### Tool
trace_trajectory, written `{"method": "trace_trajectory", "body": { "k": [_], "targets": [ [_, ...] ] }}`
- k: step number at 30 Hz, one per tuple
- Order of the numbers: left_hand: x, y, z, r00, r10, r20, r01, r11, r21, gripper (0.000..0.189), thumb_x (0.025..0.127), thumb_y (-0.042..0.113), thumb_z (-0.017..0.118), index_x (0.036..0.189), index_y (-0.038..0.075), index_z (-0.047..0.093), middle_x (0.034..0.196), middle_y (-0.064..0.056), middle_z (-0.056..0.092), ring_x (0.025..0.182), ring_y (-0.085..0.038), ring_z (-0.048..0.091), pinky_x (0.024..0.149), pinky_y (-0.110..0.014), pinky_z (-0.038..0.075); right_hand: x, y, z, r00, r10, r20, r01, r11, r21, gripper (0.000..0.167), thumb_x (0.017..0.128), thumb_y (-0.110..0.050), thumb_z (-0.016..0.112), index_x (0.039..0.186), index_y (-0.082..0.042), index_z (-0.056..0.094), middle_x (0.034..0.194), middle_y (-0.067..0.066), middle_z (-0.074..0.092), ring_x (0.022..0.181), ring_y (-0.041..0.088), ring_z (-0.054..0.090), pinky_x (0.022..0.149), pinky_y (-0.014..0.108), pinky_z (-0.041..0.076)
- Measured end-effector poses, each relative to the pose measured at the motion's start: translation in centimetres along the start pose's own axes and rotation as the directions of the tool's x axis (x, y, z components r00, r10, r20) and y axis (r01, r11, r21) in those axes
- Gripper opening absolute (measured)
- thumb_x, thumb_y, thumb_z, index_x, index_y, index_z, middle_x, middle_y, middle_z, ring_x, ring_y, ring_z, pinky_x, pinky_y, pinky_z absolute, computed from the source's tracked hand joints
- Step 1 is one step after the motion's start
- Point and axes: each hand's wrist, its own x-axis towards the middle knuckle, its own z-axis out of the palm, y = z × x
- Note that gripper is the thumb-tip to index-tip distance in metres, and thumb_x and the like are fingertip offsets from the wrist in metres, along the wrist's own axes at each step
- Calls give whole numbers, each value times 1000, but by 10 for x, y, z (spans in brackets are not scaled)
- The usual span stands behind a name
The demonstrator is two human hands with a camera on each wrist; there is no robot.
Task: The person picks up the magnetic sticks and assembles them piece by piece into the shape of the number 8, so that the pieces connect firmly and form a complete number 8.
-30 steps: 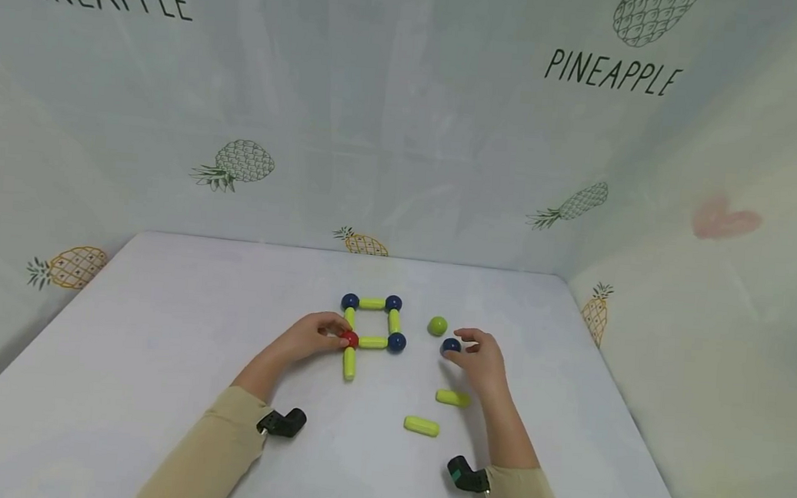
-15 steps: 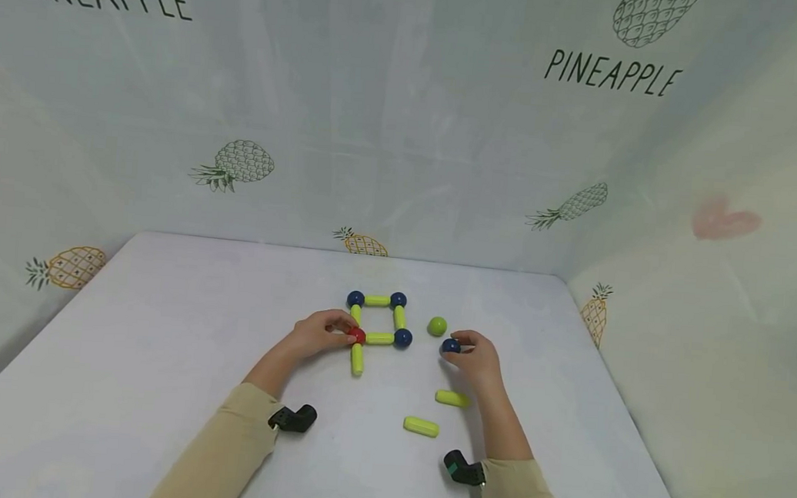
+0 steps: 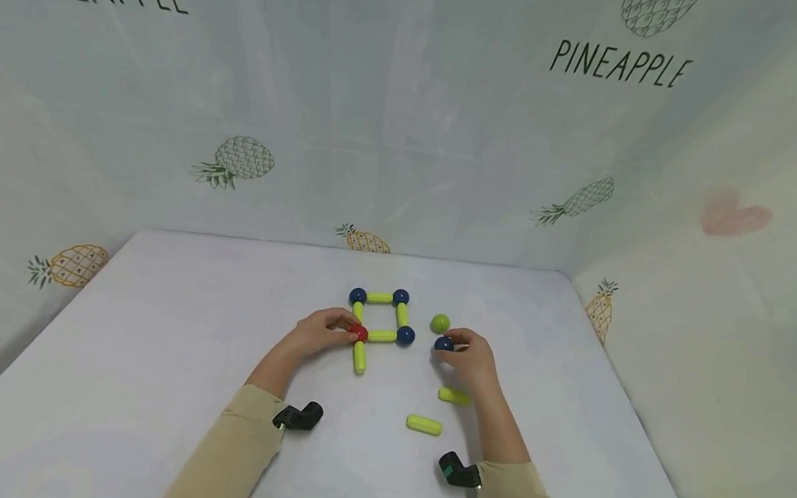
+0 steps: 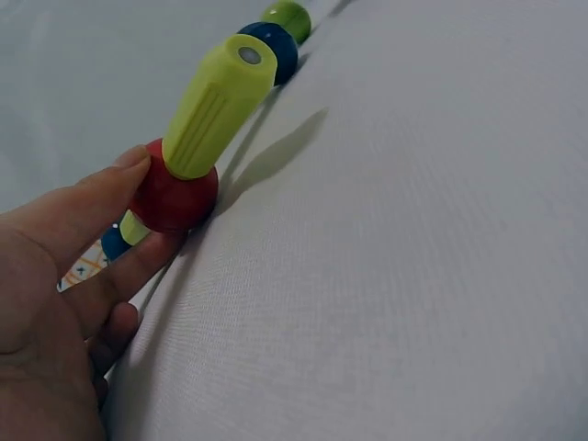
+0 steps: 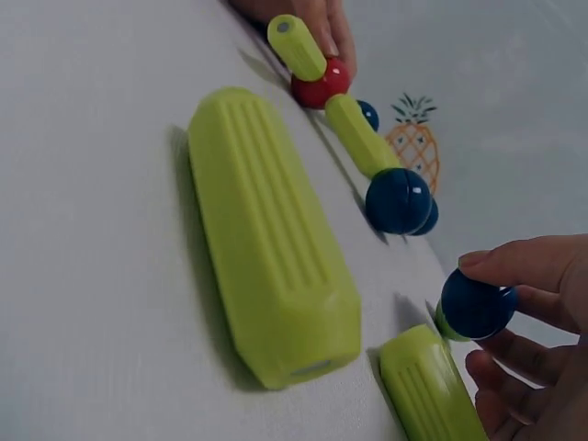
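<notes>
My left hand (image 3: 314,334) pinches a red ball (image 4: 176,195) between thumb and fingers. That ball is a corner of a flat square of lime-green magnetic rods, whose other corners are dark blue balls, one of them nearest my right side (image 3: 405,335). From the red ball another rod (image 3: 361,357) points toward me, a metal disc showing on its end in the left wrist view. My right hand (image 3: 475,362) pinches a separate dark blue ball (image 5: 476,305), apart from the square. Just beyond it sits a green ball (image 3: 440,323), partly hidden in the right wrist view.
Two loose lime-green rods lie on the white table (image 3: 155,355): a nearer rod (image 3: 424,424) and another rod (image 3: 453,396) beside my right forearm. A pineapple-printed cloth (image 3: 407,126) hangs behind the table and along its sides.
My left hand has slid the square to the right and slightly away from me. My right hand, still pinching the blue ball, has shifted a little left toward the square.
</notes>
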Motion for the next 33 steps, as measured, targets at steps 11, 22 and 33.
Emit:
{"method": "trace_trajectory", "body": {
  "k": [11, 22, 33],
  "targets": [
    [-1, 0, 1, 1000, 3, -6, -3, 1000, -19, 25, 88, 29, 73, 111, 22, 70, 104, 7, 69, 123, -26, 49, 105, -54, 32, -17, -15, 14, 991, -118, 65, 121, 992, -34, 37, 80, -13, 80, 114, -10, 69, 113, 7, 64, 95, 23, 57, 78, 37, 49],
    [-4, 0, 3, 1000, -25, -16, 25, 1000, -10, 26, 87, 31, 74, 112, 26, 71, 107, 8, 68, 127, -30, 46, 105, -60, 31, -35, -31, 32, 967, -171, 188, 179, 984, -25, 35, 79, -16, 82, 112, -12, 70, 111, 5, 65, 90, 20, 60, 74, 34, 53],
    [-2, -1, 2, 1000, -13, -24, 13, 1000, -12, 30, 85, 30, 77, 113, 24, 70, 108, 8, 68, 127, -29, 47, 105, -60, 30, -46, -36, 45, 935, -211, 284, 214, 977, 21, 32, 80, -16, 81, 110, -14, 69, 105, 1, 64, 81, 17, 60, 70, 30, 52]
  ]
}}
